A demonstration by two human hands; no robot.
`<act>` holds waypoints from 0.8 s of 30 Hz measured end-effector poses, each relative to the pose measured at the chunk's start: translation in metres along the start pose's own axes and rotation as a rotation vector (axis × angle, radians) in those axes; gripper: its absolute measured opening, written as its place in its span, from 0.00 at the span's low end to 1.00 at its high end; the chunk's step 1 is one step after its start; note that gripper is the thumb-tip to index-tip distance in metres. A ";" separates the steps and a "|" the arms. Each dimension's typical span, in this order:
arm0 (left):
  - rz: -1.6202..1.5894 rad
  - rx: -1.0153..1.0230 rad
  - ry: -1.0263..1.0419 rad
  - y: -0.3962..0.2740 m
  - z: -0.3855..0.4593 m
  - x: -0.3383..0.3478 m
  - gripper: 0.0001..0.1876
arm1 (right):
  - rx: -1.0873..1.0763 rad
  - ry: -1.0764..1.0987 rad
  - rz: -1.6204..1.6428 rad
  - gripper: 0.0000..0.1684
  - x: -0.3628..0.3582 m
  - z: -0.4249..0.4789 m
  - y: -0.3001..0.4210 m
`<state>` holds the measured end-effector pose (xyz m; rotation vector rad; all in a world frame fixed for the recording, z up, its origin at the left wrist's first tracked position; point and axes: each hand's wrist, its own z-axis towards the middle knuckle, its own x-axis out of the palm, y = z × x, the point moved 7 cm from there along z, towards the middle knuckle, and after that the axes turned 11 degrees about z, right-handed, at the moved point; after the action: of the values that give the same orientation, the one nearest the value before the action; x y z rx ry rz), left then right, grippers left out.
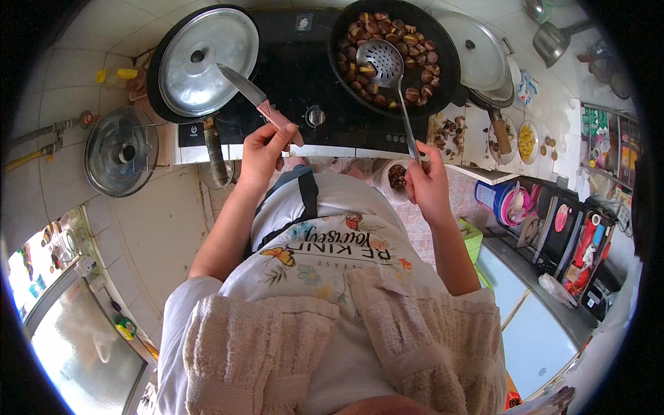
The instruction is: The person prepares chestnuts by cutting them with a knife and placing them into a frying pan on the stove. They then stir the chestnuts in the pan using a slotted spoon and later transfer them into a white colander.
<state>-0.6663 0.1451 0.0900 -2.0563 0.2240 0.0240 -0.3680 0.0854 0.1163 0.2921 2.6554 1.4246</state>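
Observation:
My left hand (265, 154) grips the pink handle of a kitchen knife (248, 89). Its blade points up and left, in front of the metal lid on the left pan. In my right hand (429, 181) is the handle of a metal slotted skimmer (381, 61). The skimmer's head rests among split brown chestnuts (413, 39), with a chestnut (367, 70) at its left edge. These chestnuts lie in a black frying pan (450, 67) on the right side of the black gas stove (293, 62).
A lidded wok (207, 57) occupies the left burner, its wrapped handle (213, 150) jutting toward me. On the right counter are scattered shells (451, 132), a plate of yellow pieces (527, 141) and a lidded pot (474, 52). A glass lid (122, 151) stands at the left. Below sits a bin with shells (397, 178).

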 end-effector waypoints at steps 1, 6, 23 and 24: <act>-0.002 0.001 0.007 -0.002 -0.001 0.002 0.14 | -0.002 0.001 0.010 0.18 0.001 0.003 0.000; -0.020 0.022 -0.021 -0.010 -0.003 0.008 0.12 | -0.135 -0.079 -0.165 0.19 0.000 0.019 -0.007; -0.010 0.022 -0.052 -0.005 -0.012 0.007 0.12 | -0.065 0.038 -0.145 0.17 0.005 0.015 0.008; -0.017 0.024 -0.050 -0.005 -0.013 0.007 0.12 | 0.034 0.049 -0.088 0.17 0.009 0.014 0.011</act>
<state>-0.6598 0.1350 0.0998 -2.0315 0.1750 0.0615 -0.3729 0.1047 0.1172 0.1425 2.6974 1.3791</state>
